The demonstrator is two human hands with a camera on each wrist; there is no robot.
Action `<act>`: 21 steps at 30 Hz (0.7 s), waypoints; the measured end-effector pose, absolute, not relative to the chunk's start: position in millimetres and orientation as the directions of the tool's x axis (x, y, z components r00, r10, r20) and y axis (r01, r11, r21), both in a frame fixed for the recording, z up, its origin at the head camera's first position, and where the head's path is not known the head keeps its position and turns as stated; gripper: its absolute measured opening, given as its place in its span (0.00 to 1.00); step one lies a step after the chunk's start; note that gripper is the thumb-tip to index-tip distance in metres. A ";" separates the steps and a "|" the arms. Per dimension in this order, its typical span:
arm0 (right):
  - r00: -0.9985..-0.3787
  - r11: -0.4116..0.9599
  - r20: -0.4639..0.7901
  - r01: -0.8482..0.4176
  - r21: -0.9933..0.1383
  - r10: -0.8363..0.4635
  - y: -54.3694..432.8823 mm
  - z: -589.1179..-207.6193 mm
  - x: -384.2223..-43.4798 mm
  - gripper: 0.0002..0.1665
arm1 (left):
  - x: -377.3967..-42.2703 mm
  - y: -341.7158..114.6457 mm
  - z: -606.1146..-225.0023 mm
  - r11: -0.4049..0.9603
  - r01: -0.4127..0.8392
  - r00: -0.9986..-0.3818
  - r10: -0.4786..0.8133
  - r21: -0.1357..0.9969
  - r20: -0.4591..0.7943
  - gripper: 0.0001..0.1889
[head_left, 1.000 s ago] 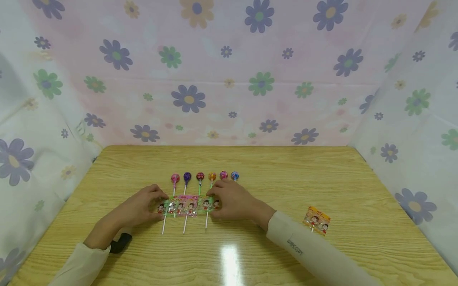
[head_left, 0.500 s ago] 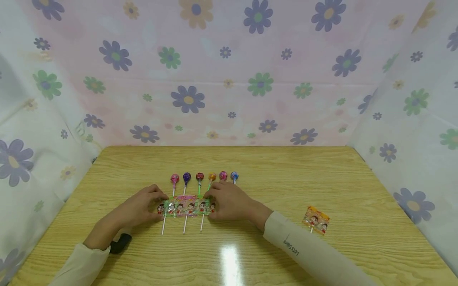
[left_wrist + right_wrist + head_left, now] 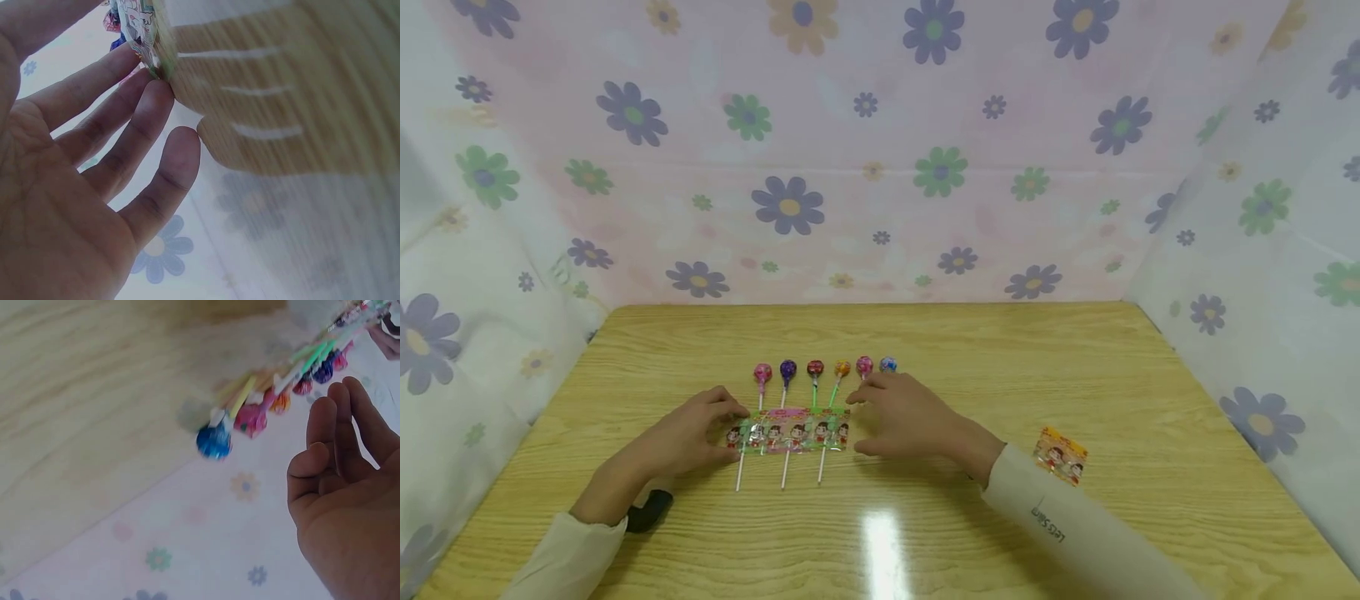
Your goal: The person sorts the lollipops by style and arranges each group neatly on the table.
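Observation:
Three flat lollipops in printed wrappers lie side by side on the table, white sticks toward me: a green one [image 3: 740, 433] at left, a pink one [image 3: 788, 432] in the middle, another green one [image 3: 832, 432] at right. My left hand [image 3: 685, 433] spans the left wrapper's edge; in the left wrist view its fingers are mostly straight, fingertips touching the wrapper edge and the tabletop. Just right of the row, my right hand [image 3: 910, 417] is apart from the wrappers, thumb and fingers spread with nothing between them. Its knuckles partly cover the blue ball lollipop [image 3: 888, 364].
Behind the wrappers runs a row of several ball lollipops, from a pink one [image 3: 763, 372] to the blue one. An orange-wrapped flat lollipop [image 3: 1061, 457] lies by the right forearm. A flowered cloth [image 3: 880, 208] encloses the wooden table [image 3: 1000, 350] at back and sides.
The right green lollipop slid left against the pink one under my right hand. That hand then let go and drew off to the right. My left hand stayed in place at the wrapper.

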State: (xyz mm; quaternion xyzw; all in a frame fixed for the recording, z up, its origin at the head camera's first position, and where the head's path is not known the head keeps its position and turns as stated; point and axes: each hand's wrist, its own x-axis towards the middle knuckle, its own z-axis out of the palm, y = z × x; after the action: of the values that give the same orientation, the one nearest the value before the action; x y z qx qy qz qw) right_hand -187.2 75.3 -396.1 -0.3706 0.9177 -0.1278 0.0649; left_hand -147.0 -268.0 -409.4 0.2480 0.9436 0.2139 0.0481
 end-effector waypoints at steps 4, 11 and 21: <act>-0.741 0.699 0.009 -0.638 -0.325 -0.672 102.4 -388.3 -183.0 0.34 | -146.6 -267.8 -407.8 0.787 0.444 -0.873 0.487 0.429 0.011 0.23; -0.805 0.745 0.058 -0.571 -0.345 -0.590 168.3 -377.8 -168.1 0.34 | -144.8 -267.5 -406.3 0.792 0.434 -0.879 0.478 0.430 0.008 0.23; -0.863 0.807 0.089 -0.497 -0.320 -0.497 247.5 -379.0 -147.8 0.34 | -147.2 -268.8 -408.2 0.784 0.440 -0.874 0.486 0.438 0.008 0.23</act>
State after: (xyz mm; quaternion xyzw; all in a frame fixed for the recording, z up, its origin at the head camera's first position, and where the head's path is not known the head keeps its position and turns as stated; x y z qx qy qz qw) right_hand -147.8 247.5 -379.0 -0.2614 0.9504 -0.1685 -0.0004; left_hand -147.2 -268.8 -408.2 0.2456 0.9430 0.2183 0.0528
